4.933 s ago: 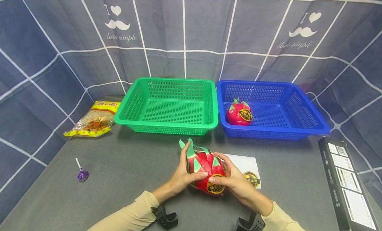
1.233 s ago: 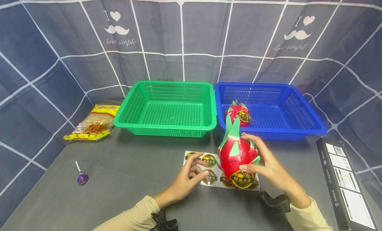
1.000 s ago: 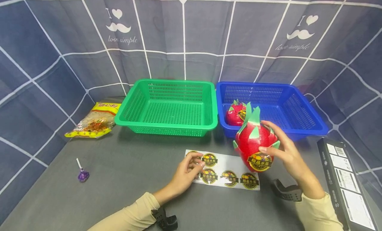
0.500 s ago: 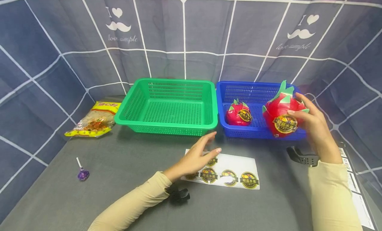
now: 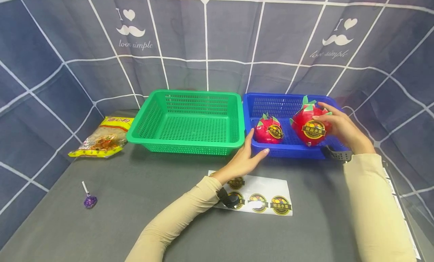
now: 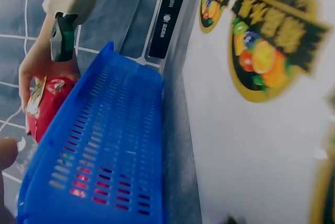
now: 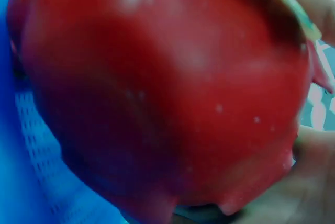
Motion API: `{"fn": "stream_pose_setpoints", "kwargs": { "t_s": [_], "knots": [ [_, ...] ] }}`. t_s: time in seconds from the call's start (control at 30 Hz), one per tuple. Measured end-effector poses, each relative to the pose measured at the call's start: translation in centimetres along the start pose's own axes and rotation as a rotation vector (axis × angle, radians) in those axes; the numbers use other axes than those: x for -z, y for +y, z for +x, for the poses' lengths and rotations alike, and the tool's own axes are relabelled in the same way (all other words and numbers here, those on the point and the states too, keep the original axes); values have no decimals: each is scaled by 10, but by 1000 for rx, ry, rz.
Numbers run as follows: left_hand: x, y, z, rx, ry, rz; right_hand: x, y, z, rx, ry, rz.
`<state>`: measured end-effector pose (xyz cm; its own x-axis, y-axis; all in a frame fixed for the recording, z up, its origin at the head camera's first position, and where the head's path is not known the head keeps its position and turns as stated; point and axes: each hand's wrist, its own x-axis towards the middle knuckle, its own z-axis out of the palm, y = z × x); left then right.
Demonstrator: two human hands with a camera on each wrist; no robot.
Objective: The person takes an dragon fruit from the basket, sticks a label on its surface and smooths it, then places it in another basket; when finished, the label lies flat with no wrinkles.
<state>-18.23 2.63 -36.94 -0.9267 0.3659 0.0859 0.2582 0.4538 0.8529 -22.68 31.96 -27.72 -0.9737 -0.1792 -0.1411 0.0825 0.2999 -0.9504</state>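
Observation:
My right hand point(image 5: 344, 128) grips a red dragon fruit point(image 5: 304, 124) with green leaf tips and a round gold-and-black sticker. It holds the fruit in the right part of the blue basket point(image 5: 288, 150); whether the fruit touches the floor is hidden. The same dragon fruit point(image 7: 172, 93) fills the right wrist view. A second, stickered dragon fruit point(image 5: 264, 132) sits in the basket's left front corner. My left hand point(image 5: 242, 162) reaches to that corner, fingers extended, thumb apart, holding nothing. Below its wrist lies a white sticker sheet point(image 5: 271, 185), partly covered by the forearm.
A green basket point(image 5: 186, 146) stands left of the blue one. Farther left lie a yellow-edged food bag point(image 5: 106, 137) and a purple lollipop point(image 5: 90, 201). A long black-and-white box point(image 5: 400, 205) lies at the right, mostly behind the right sleeve.
The dragon fruit, earlier held in both hands, has gone right and forward into the blue basket in my right hand. My left hand let go and moved from the sticker sheet to the basket's corner.

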Motion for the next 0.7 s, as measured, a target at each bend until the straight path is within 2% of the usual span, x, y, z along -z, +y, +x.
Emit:
{"fn": "stream_pose_setpoints", "kwargs": {
  "t_s": [0.17,0.3,0.47,0.7],
  "knots": [
    [-12,7,11,33,132,-65,5,2,17,-95,-36,-129],
    [-18,9,14,52,194,-100,8,8,28,-158,-79,-189],
    [-19,9,15,52,210,-91,8,19,38,-192,-162,-225],
    [-16,7,15,63,199,-76,5,32,45,-212,-219,-209]
  ]
}}
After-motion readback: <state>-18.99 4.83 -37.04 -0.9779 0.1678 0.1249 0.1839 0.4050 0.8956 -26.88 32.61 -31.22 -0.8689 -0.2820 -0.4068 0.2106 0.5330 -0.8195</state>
